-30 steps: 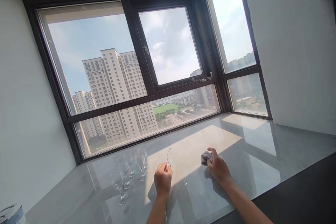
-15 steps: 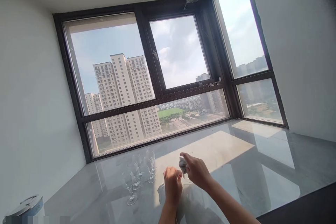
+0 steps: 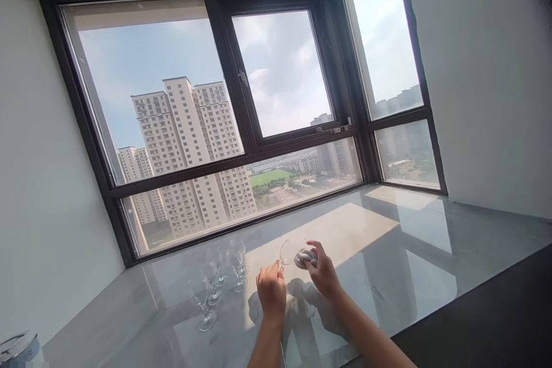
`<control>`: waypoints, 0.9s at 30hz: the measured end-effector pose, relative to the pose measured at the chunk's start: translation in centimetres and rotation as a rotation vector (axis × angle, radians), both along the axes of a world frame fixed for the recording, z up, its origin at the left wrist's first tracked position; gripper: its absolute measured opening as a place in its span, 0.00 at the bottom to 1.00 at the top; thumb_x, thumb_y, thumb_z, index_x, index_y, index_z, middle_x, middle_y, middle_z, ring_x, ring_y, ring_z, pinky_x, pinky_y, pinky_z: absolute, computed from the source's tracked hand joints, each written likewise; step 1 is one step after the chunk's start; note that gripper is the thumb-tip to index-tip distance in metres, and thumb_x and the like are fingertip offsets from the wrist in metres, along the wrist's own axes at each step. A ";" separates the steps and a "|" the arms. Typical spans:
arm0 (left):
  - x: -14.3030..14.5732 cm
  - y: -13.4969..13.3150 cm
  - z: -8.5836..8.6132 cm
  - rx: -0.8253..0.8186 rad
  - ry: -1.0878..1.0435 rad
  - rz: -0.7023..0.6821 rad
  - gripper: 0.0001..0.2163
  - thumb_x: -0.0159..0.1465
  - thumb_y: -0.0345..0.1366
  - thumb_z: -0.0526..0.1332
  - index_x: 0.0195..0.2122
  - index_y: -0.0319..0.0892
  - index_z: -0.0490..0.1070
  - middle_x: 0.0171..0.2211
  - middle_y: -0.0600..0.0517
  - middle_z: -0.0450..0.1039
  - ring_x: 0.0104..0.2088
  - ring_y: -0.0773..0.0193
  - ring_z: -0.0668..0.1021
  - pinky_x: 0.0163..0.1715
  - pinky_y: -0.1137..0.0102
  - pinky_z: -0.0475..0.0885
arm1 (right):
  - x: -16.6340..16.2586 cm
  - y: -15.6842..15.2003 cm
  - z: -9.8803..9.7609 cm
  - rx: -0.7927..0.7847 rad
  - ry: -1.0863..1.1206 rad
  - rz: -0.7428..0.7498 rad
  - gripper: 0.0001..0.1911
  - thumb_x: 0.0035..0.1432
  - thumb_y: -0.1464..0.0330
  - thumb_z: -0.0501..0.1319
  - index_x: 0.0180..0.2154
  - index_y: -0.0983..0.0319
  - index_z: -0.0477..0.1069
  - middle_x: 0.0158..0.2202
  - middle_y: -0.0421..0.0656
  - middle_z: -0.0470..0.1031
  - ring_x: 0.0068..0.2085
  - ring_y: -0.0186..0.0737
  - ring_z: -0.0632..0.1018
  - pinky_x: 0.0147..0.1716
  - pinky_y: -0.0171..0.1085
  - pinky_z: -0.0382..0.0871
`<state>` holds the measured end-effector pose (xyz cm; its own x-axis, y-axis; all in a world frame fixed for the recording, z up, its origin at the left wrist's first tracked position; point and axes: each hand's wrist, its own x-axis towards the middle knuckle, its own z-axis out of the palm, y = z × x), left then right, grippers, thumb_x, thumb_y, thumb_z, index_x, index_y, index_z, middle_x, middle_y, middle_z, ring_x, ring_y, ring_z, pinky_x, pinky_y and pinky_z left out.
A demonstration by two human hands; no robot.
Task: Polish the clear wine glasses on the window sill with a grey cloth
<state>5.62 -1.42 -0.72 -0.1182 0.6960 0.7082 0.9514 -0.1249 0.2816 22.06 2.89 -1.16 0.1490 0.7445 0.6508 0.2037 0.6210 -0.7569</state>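
Observation:
My left hand (image 3: 271,292) is closed round the stem of a clear wine glass (image 3: 286,251), whose bowl tilts toward the window. My right hand (image 3: 322,271) is closed on a bunched grey cloth (image 3: 303,257) that it presses against the bowl of that glass. Both hands are raised a little above the glossy grey counter (image 3: 414,253), near its middle. To the left of my left hand stand several empty wine glasses (image 3: 219,282), upright in a loose cluster on the counter.
A large black-framed window (image 3: 224,126) runs along the back of the counter and turns the corner at the right. White walls close both sides. A round metal-lidded container (image 3: 17,348) sits at the bottom left. A dark strip (image 3: 495,322) borders the counter's near right.
My right hand lifted the cloth off the counter and brought it to the glass in my left hand. The glass has tilted and the cloth now presses on its bowl.

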 end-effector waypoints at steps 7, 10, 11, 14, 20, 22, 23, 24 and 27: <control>0.3 -1.1 0.9 -0.076 0.115 0.074 0.12 0.67 0.30 0.54 0.31 0.45 0.76 0.29 0.50 0.75 0.38 0.56 0.72 0.40 0.64 0.62 | 0.4 -1.2 0.4 0.056 -0.123 0.026 0.24 0.50 0.74 0.54 0.52 0.58 0.62 0.33 0.39 0.73 0.31 0.38 0.76 0.34 0.37 0.70; 0.4 -1.1 0.9 -0.067 0.156 0.050 0.14 0.66 0.29 0.53 0.29 0.45 0.76 0.28 0.50 0.74 0.38 0.55 0.71 0.41 0.63 0.62 | 0.6 -1.1 0.3 0.080 -0.163 -0.078 0.25 0.52 0.74 0.53 0.53 0.58 0.61 0.36 0.40 0.74 0.33 0.39 0.78 0.36 0.37 0.71; 0.4 -1.2 1.0 -0.072 0.167 0.030 0.14 0.65 0.28 0.54 0.29 0.45 0.77 0.28 0.50 0.74 0.38 0.54 0.71 0.41 0.62 0.62 | 0.7 -1.0 0.3 0.088 -0.171 -0.097 0.24 0.53 0.74 0.53 0.53 0.58 0.61 0.36 0.41 0.75 0.34 0.39 0.78 0.36 0.36 0.71; 0.7 -1.2 1.0 -0.080 0.188 -0.065 0.13 0.62 0.26 0.56 0.31 0.48 0.78 0.29 0.50 0.74 0.40 0.55 0.71 0.44 0.61 0.62 | 0.8 -0.9 0.5 0.087 -0.182 -0.142 0.22 0.55 0.72 0.53 0.53 0.58 0.62 0.38 0.43 0.76 0.35 0.40 0.79 0.36 0.36 0.71; 0.9 -1.1 1.1 -0.067 0.137 -0.116 0.11 0.64 0.30 0.57 0.35 0.49 0.80 0.31 0.51 0.74 0.42 0.56 0.71 0.45 0.62 0.62 | 1.3 -0.5 1.0 0.015 -0.083 -0.244 0.19 0.56 0.70 0.54 0.51 0.59 0.63 0.38 0.45 0.77 0.36 0.42 0.79 0.36 0.37 0.71; 0.8 -1.1 1.0 -0.067 0.111 -0.087 0.11 0.64 0.30 0.57 0.36 0.49 0.80 0.31 0.50 0.75 0.41 0.56 0.71 0.44 0.63 0.62 | 1.4 -0.6 1.0 -0.006 -0.092 -0.291 0.19 0.57 0.70 0.53 0.51 0.59 0.63 0.39 0.45 0.78 0.37 0.43 0.80 0.36 0.37 0.71; 0.7 -1.1 1.1 -0.066 0.099 -0.063 0.11 0.64 0.30 0.57 0.36 0.48 0.80 0.30 0.50 0.75 0.41 0.56 0.71 0.44 0.63 0.62 | 1.5 -0.7 0.9 -0.015 -0.110 -0.316 0.20 0.57 0.70 0.53 0.52 0.59 0.64 0.40 0.46 0.78 0.37 0.43 0.80 0.36 0.37 0.70; 0.7 -1.0 1.1 -0.063 0.088 -0.038 0.11 0.64 0.30 0.57 0.35 0.47 0.79 0.30 0.50 0.74 0.40 0.56 0.72 0.43 0.64 0.62 | 1.5 -0.8 0.8 -0.023 -0.133 -0.338 0.20 0.57 0.70 0.53 0.52 0.59 0.64 0.41 0.47 0.78 0.38 0.44 0.80 0.35 0.37 0.70; 0.6 -1.1 1.2 -0.070 0.091 -0.001 0.11 0.64 0.30 0.57 0.34 0.47 0.79 0.29 0.49 0.74 0.39 0.55 0.72 0.41 0.64 0.63 | 1.4 -0.9 0.5 -0.033 -0.203 -0.348 0.20 0.57 0.71 0.52 0.52 0.59 0.64 0.42 0.48 0.79 0.38 0.45 0.80 0.34 0.38 0.68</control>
<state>6.21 -2.49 0.45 -0.0555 0.7445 0.6653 0.9733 -0.1084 0.2025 23.43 1.98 -0.65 0.2667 0.6934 0.6694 0.5451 0.4643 -0.6981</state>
